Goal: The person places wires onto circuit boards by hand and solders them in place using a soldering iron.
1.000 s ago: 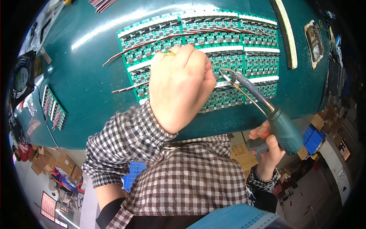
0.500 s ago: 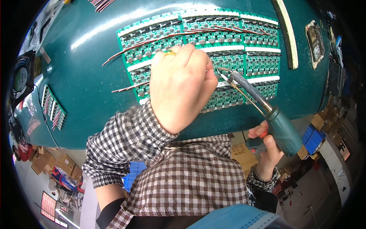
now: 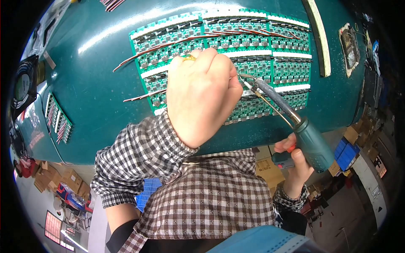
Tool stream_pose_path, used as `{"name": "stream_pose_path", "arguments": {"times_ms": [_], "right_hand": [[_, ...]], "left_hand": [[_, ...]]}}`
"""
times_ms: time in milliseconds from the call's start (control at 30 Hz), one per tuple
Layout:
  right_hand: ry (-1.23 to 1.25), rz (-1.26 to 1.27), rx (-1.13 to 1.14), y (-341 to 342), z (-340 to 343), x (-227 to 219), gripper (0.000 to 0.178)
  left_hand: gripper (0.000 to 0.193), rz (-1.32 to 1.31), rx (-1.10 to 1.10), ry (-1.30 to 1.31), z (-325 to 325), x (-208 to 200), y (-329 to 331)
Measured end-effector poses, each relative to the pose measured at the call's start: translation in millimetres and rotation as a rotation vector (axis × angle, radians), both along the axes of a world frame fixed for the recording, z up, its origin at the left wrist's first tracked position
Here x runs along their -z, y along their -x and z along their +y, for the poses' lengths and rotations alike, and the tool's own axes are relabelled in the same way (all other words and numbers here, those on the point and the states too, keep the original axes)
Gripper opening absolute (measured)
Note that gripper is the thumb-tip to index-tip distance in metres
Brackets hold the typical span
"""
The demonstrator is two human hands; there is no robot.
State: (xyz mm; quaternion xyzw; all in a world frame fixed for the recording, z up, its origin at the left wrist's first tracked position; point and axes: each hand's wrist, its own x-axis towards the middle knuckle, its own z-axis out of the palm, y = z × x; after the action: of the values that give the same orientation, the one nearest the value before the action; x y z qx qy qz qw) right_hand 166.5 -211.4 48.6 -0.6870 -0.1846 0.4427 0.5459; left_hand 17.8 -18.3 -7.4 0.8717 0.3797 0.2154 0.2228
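Rows of green circuit boards (image 3: 291, 71) with white strips lie on the table. Over their middle is my left hand (image 3: 202, 92), closed, its thumb and forefinger pinched together. A thin red-and-white wire (image 3: 143, 97) runs in under this hand toward the pinch; the part between the fingers is mostly hidden. My right hand (image 3: 300, 166) is wrapped round the dark green grip of a soldering gun (image 3: 314, 145) with a thin brass-coloured feed tube. Its tip is at the boards, right beside my left fingertips. More red-and-white wires (image 3: 168, 43) lie across the upper row.
A green table (image 3: 101, 84) carries everything. On its left are a small board strip with wires (image 3: 59, 118) and a black fan (image 3: 26, 86). To the right lie a long pale bar (image 3: 318, 38) and a shallow tray with dark residue (image 3: 349, 49). Another wire bundle (image 3: 113, 3) sits at the far edge.
Very little differs. My left hand and the soldering gun's tip have shifted very slightly, still close together over the same spot; both grips are unchanged.
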Motion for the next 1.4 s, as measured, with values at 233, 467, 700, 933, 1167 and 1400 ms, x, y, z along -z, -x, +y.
{"name": "stream_pose_path", "arguments": {"times_ms": [233,467,700,933,1167,1400], "right_hand": [[0.004,-0.003,-0.002,0,1,0,0.04],[0.022,-0.014,-0.012,0,0,0,0.038],[0.032,-0.006,-0.009,0,1,-1,0.036],[0.017,-0.011,-0.023,2,2,-4,0.033],[0.04,-0.041,-0.071,0,-4,-6,0.033],[0.026,-0.23,-0.087,-1,-8,4,0.041]], "left_hand": [[0.016,-0.004,0.001,0.005,0,1,0],[0.016,0.016,-0.003,-0.005,0,1,1],[0.016,0.015,-0.006,-0.004,0,1,0],[0.015,0.026,-0.008,0.0,0,-2,-1],[0.016,0.0,-0.001,0.01,1,0,-1],[0.016,-0.02,0.008,0.003,2,-1,-1]]}}
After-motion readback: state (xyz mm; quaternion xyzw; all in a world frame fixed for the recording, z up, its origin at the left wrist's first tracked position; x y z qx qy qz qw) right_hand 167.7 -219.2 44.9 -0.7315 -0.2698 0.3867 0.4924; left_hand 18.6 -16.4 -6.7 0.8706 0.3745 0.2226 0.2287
